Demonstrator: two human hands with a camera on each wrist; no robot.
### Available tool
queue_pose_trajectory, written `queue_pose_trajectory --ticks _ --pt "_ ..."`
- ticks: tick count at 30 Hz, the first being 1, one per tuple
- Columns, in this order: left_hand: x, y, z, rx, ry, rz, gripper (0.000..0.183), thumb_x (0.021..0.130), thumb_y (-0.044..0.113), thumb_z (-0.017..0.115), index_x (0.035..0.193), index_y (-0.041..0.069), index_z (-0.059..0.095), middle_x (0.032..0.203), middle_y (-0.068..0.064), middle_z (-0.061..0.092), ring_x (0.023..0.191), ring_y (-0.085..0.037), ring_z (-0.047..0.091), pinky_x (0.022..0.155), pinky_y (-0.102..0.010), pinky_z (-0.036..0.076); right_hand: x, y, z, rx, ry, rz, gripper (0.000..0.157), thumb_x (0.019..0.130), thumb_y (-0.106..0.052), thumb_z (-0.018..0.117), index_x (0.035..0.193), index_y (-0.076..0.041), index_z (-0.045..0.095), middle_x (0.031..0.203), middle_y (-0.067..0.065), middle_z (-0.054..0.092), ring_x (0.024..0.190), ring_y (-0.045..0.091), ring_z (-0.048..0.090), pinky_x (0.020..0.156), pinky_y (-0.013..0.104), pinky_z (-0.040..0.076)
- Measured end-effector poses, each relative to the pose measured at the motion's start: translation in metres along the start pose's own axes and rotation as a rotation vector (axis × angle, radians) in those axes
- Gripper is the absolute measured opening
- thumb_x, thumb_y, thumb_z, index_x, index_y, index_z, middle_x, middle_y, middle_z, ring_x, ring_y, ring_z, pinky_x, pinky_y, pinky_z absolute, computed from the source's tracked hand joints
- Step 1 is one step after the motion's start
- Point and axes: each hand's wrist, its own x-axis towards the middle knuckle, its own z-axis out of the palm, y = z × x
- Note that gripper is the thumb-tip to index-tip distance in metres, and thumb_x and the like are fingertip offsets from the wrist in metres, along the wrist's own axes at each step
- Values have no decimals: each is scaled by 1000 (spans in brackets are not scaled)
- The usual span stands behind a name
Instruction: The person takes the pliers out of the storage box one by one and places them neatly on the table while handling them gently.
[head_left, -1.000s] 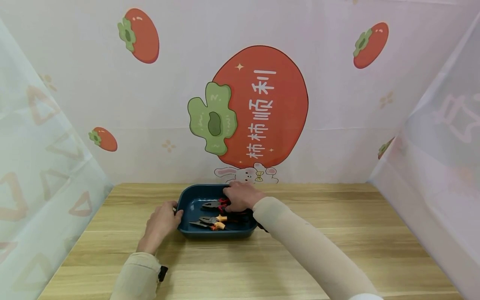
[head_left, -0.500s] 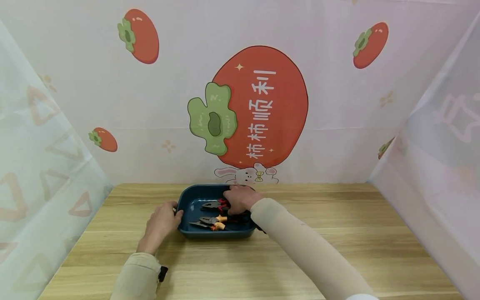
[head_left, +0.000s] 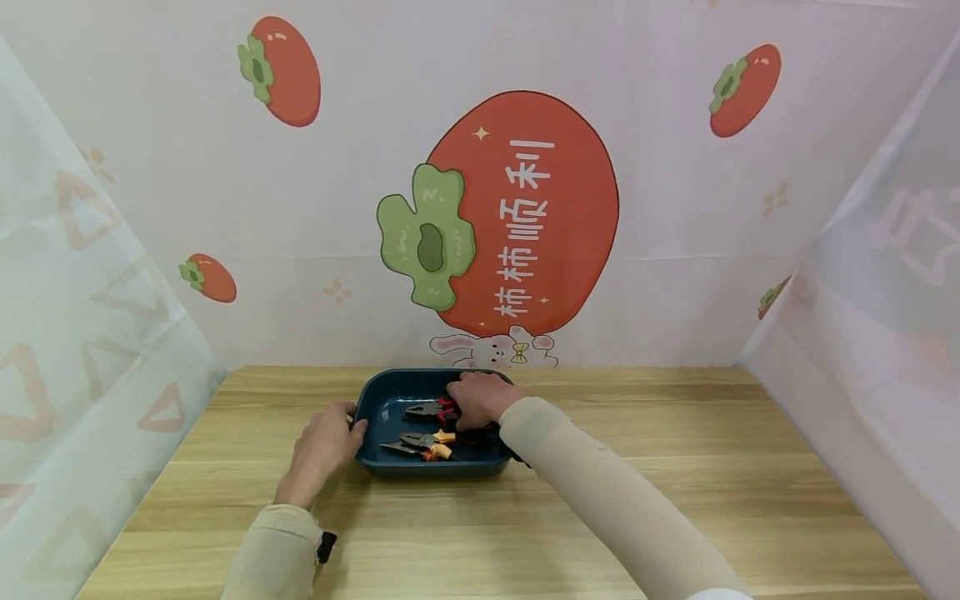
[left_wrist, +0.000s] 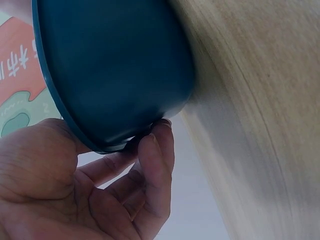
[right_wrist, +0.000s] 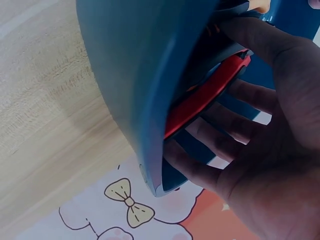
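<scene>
A dark blue tray (head_left: pixel 435 468) holds several pliers. My left hand (head_left: pixel 322 446) grips the tray's left end; in the left wrist view its thumb lies over the rim and its fingers bend beneath the outer wall (left_wrist: pixel 120 75). Inside the tray, my right hand (head_left: pixel 482 398) holds the red-handled pliers (head_left: pixel 423 409), whose jaws point left. The right wrist view puts the red handle (right_wrist: pixel 210 95) between thumb and fingers. Two orange-and-black-handled pliers (head_left: pixel 437 452) lie nearer the front wall, jaws also leftward. My right hand and sleeve hide part of the handles.
The tray stands on a wood-grain table (head_left: pixel 660 467) near its back edge. Behind rises a white backdrop (head_left: pixel 660 292) printed with persimmons and a rabbit. Pale sheets (head_left: pixel 82 275) hang along both sides.
My right hand has shifted slightly left and down within the tray, and its forearm with it. The left hand, the tray and the pliers look unmoved.
</scene>
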Motion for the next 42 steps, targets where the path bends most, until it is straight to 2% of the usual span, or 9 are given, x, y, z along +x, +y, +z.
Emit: queue_pose_trajectory --ticks 14,23,29,38,42 --pt "1 1 0 5 -3 -1 35 101 17 58 126 -8 60 83 -11 64 66 -25 57 53 -36 43 2 2 1 38 20 2 47 89 -37 79 129 -16 64 117 2 63 100 17 55 91 37 51" --pt "-1 2 0 4 3 1 35 101 16 58 126 -8 60 85 -12 66 65 -25 57 52 -36 44 2 4 2 3 60 -15 51 89 -39 79 132 -17 64 119 1 65 103 17 56 93 38 51" --pt "-1 1 0 9 18 16 34 101 16 59 125 -8 61 88 -14 68 65 -24 58 52 -38 45 -1 4 -6 4 99 -56 50 89 -38 79 131 -15 65 115 1 66 101 17 57 90 35 51" --pt "-1 0 0 14 14 22 37 101 16 59 127 -10 60 96 -20 69 67 -24 60 53 -38 47 -15 7 -23 35 139 -70 55 89 -38 79 136 -15 61 124 4 63 107 20 57 96 39 50" --pt "-1 1 -2 8 7 22 39 101 16 58 129 -12 58 97 -22 69 67 -24 60 53 -37 47 -24 11 -31 31 172 -72 54 89 -38 79 135 -16 62 118 3 64 102 19 57 96 39 47"
